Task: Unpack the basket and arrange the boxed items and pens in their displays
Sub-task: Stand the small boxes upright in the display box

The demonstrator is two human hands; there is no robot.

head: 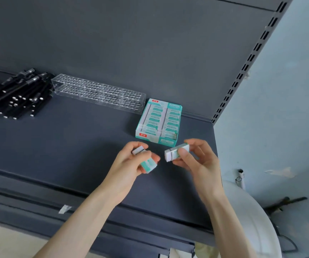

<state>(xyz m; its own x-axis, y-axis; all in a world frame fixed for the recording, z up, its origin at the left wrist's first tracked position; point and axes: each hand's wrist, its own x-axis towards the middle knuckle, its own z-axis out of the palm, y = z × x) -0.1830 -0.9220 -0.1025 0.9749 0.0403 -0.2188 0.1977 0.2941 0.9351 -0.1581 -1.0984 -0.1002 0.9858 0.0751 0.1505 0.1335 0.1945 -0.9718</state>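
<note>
Shelving in dark grey fills most of the view: a flat back panel (131, 43) rises behind a deep shelf (66, 146), and the two meet in a straight seam. At the right edge a slotted upright (250, 58) runs along the panel, and past it stands a pale blue wall (289, 108) with scuffed patches. Below the shelf's right corner sits a white rounded object (252, 211); I cannot tell what it is.

A loose pile of black pens (14, 94) lies at the far left of the shelf, against the panel. Just beside it a clear holder (97, 92), drilled with rows of holes, lies along the back. Near its right end stands a teal display box (150, 137), packed with two rows of small boxes.

In front of the display box, above the shelf, both hands are raised. The left hand (129, 164) grips a small box (147, 163), fingers curled round it. The right hand (200, 161) pinches a second box (174, 152) between thumb and fingers, its white end facing left. The two boxes are near each other but apart.

A scrap of tape (64, 209) sticks to the shelf's front edge.
</note>
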